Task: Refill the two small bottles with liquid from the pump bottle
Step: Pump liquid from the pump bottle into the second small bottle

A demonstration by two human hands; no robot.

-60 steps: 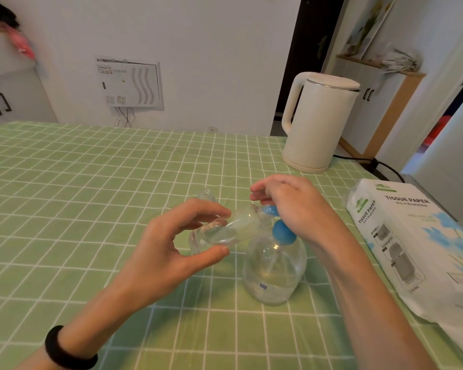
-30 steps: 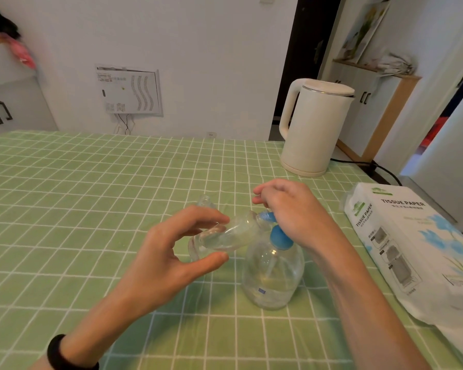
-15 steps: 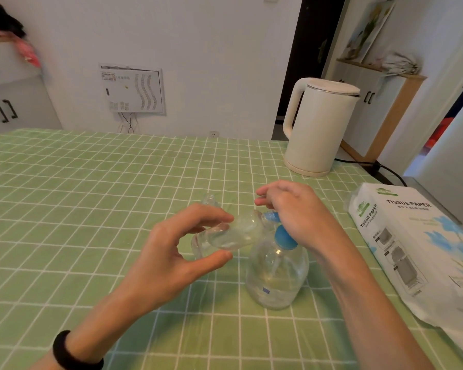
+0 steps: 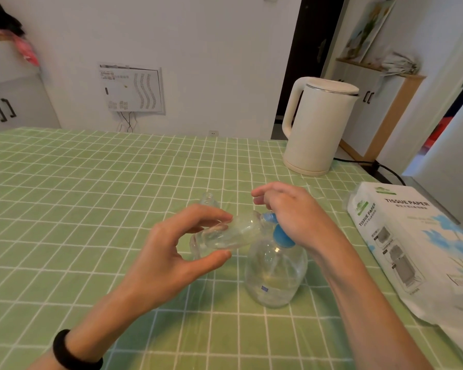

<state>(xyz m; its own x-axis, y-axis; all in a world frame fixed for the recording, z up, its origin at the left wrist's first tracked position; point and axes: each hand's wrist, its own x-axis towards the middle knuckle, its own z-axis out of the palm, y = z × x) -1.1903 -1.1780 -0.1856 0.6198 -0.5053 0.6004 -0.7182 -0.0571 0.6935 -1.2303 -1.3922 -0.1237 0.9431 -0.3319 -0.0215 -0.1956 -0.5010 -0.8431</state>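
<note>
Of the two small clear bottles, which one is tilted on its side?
The bottle that the left hand holds, its mouth at the blue pump spout. The other small bottle stands upright on the table behind it.

Only the person's arms show, both bare from mid-forearm to the fingertips. The left forearm (image 4: 112, 316) wears a single black band (image 4: 72, 353) at the wrist. The band is thick, rounded in section and matt, and it sits snug against the arm. It may be a soft elastic loop such as a hair tie, but the picture's lower edge cuts part of it off. The left hand (image 4: 169, 252) is bare, and its thumbnail (image 4: 226, 253) is trimmed short and plain. The right forearm (image 4: 358, 303) and right hand (image 4: 297, 217) are bare skin throughout.
</note>
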